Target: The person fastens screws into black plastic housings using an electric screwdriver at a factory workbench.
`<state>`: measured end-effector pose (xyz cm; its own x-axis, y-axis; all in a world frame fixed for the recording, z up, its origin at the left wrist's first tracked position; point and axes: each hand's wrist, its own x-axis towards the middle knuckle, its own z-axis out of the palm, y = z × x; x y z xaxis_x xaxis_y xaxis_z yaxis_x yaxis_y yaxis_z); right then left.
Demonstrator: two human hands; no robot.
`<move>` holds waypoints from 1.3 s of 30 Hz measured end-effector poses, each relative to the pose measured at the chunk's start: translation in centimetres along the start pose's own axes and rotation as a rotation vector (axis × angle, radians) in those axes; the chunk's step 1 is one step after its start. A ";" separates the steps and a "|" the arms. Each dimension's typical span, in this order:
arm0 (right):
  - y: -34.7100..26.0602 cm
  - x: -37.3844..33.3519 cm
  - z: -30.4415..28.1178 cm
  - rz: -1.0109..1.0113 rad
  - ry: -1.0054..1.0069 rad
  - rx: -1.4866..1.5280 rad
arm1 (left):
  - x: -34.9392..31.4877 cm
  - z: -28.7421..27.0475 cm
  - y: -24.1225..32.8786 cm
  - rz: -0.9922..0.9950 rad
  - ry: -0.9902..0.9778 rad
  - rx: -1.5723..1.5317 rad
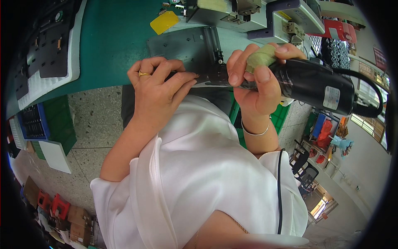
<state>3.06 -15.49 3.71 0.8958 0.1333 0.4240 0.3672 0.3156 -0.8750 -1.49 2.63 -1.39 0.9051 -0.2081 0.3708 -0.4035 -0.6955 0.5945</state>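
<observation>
My right hand (259,91) grips a black corded electric screwdriver (315,83), which lies nearly level and points left. A pale green wrap (262,57) shows among its fingers; whether it is on a finger or the tool is unclear. By the tool's tip, my left hand (155,85), with a ring on it, has thumb and forefinger pinched together. Something tiny may be between them, too small to name. Both hands are at the near edge of a thin black plastic panel (178,46) on the green-topped bench (110,50).
At the left, a white foam tray (74,62) carries black panels (49,52). A yellow card (164,22) and small circuit parts lie beyond the panel. Grey metal equipment (275,20) stands at the back right. Crates (58,120) sit on the floor below left.
</observation>
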 end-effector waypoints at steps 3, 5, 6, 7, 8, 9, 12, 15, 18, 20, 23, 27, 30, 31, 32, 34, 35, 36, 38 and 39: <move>-0.4 0.0 0.2 -0.109 0.139 0.128 | 0.2 0.1 0.2 0.001 0.027 -0.001; -1.1 -0.1 -0.3 -0.077 0.033 0.037 | 0.3 -0.1 0.3 -0.005 0.013 0.007; -1.3 -0.1 -0.4 -0.080 0.040 0.036 | 0.4 -0.2 0.4 0.001 0.008 0.007; -1.3 -0.1 -0.5 -0.068 0.040 0.024 | 0.5 -0.3 0.6 -0.004 0.003 0.018; -1.3 -0.1 -0.6 -0.056 0.040 0.011 | 0.5 -0.4 0.7 -0.010 -0.002 0.028; -1.2 -0.2 -0.7 -0.060 0.047 0.011 | 0.6 -0.4 0.7 -0.004 -0.007 0.028; -0.9 -0.5 -0.8 -0.050 0.029 -0.026 | 0.5 -0.3 0.6 -0.011 -0.018 0.007; -1.0 -0.6 -0.7 -0.036 0.059 -0.002 | 0.4 -0.1 0.3 0.006 -0.012 -0.033; -0.9 -0.7 -1.0 -0.043 0.081 0.073 | 0.3 -0.1 0.2 -0.007 -0.024 -0.034; -0.8 -0.6 -1.1 -0.036 0.068 0.078 | 0.4 -0.2 0.2 -0.008 -0.028 -0.031; -0.2 -0.8 -1.1 -0.026 0.046 0.083 | 0.4 -0.2 0.1 -0.019 -0.040 -0.045; -0.2 -1.0 -1.3 -0.024 0.069 0.054 | 0.5 -0.3 0.3 -0.019 -0.045 -0.031; -0.5 -0.9 -1.6 -0.071 0.062 0.091 | 0.8 -0.7 0.4 -0.034 -0.059 -0.043; -0.7 -0.8 -1.5 -0.069 0.086 0.092 | 1.0 -0.8 0.3 -0.029 -0.083 -0.034; -0.9 -0.7 -1.4 -0.067 0.109 0.093 | 1.3 -1.0 0.3 -0.025 -0.108 -0.025; -0.8 -0.7 -1.7 -0.085 0.111 0.107 | 1.7 -1.6 0.7 -0.029 -0.109 -0.006; -0.8 -0.7 -1.9 -0.100 0.112 0.119 | 2.1 -1.9 1.0 -0.035 -0.109 0.009; -0.8 -0.7 -2.0 -0.099 0.112 0.118 | 2.6 -2.3 1.5 -0.036 -0.109 0.008; -1.0 -0.6 -2.4 -0.130 0.141 0.131 | 3.7 -2.9 2.6 0.135 -0.003 0.255; -1.0 -0.6 -2.5 -0.127 0.136 0.137 | 3.8 -2.8 2.8 0.130 -0.001 0.260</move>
<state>2.81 -18.21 3.78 0.8733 -0.0409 0.4854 0.4504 0.4474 -0.7727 0.48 1.83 3.67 0.8482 -0.3073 0.4315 -0.4682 -0.8158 0.3394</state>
